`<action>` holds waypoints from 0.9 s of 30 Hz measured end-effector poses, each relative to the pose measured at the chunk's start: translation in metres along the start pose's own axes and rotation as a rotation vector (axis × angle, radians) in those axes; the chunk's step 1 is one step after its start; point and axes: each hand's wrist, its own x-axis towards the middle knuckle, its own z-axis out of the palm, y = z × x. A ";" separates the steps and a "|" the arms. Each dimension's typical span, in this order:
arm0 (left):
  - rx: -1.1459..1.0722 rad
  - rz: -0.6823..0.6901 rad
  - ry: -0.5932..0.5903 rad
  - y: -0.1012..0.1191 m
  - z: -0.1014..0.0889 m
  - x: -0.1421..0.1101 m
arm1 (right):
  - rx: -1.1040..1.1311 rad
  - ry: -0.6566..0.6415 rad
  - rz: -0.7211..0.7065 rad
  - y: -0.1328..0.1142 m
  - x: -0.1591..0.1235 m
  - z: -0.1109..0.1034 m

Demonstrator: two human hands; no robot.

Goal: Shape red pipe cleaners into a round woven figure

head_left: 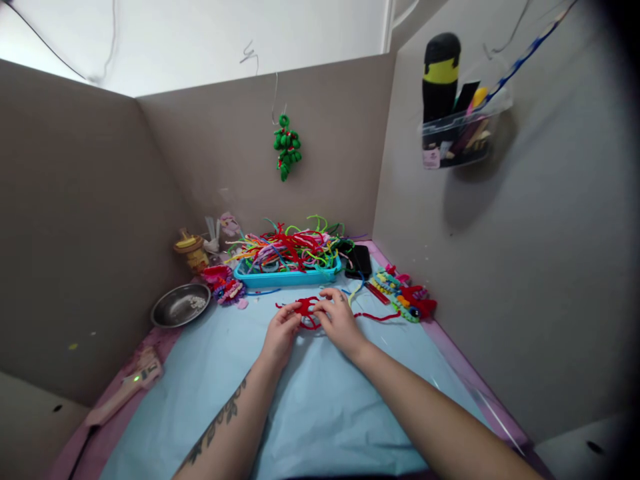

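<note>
apparently amid shaping, the left hand (281, 330) and right hand (339, 321) both pinched the red fuzzy-wire piece (305, 307) in their grip, just in front of the blue tray (287, 279), and the next move seemed to call for careful bending.

Between the fingers (327, 308): red stem piece (306, 307), fuzzy, matt pile. Beneath them: pale blue sheet (330, 407), smooth but creased, faint sheen; cloth or plastic not determinable. Directly beyond the fingers: blue tray (287, 279), smooth plastic, bearing heaped stems (295, 247) of like fuzzy finish. Left of the fingers: bowl (170, 312), glossy metal. Beyond, to their right: black slab (359, 261), smooth, glossy. Higher right: bin (463, 143), clear plastic, shiny. Far behind them: grey panel (215, 140), flat, matt.
</note>
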 end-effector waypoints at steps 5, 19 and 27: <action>0.013 -0.001 -0.012 -0.001 -0.001 0.001 | 0.039 0.008 0.021 0.000 0.000 0.001; -0.003 -0.004 -0.040 0.001 0.000 -0.001 | 0.020 0.005 0.030 0.001 0.000 0.003; 0.146 0.102 -0.010 -0.004 -0.004 0.002 | -0.139 -0.061 -0.032 -0.007 0.000 -0.001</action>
